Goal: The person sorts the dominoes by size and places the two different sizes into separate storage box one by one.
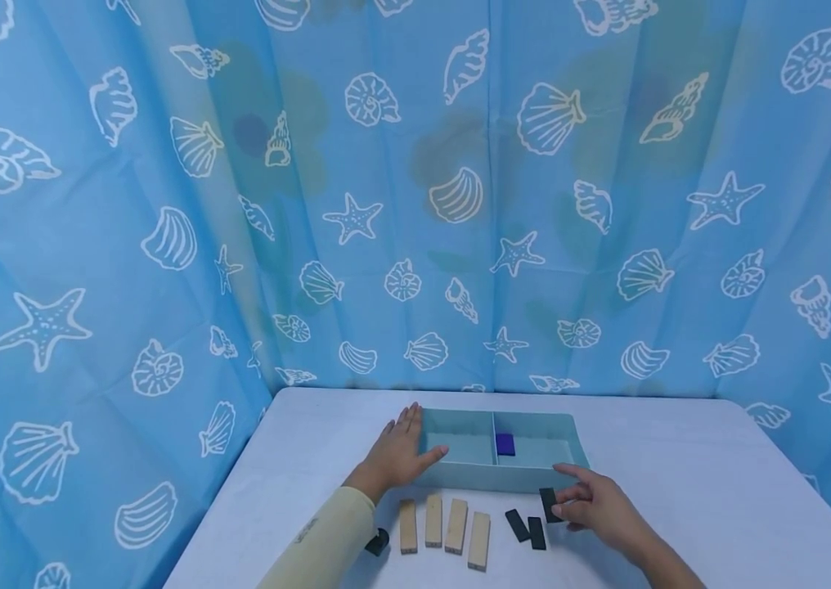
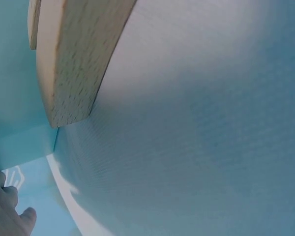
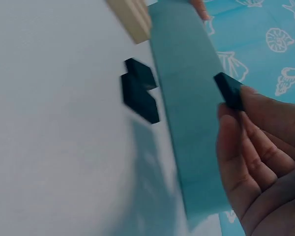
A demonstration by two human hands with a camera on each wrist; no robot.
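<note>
Sleeve (image 1: 327,536) | right hand (image 1: 598,509) pinches black block (image 1: 548,504) | head view: long axis steep

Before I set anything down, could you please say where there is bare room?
Bare table lies right of the tray and right hand, and left of the left hand. The tray's left compartment looks bare. Wooden blocks and black pieces crowd the table before the tray.

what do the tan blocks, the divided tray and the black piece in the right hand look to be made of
Tan blocks: bare matte wood, by the flecked grain in the left wrist view. Tray: probably smooth plastic, with thin, evenly coloured walls. Black piece: painted wood or plastic, perhaps; no grain shows.
</note>
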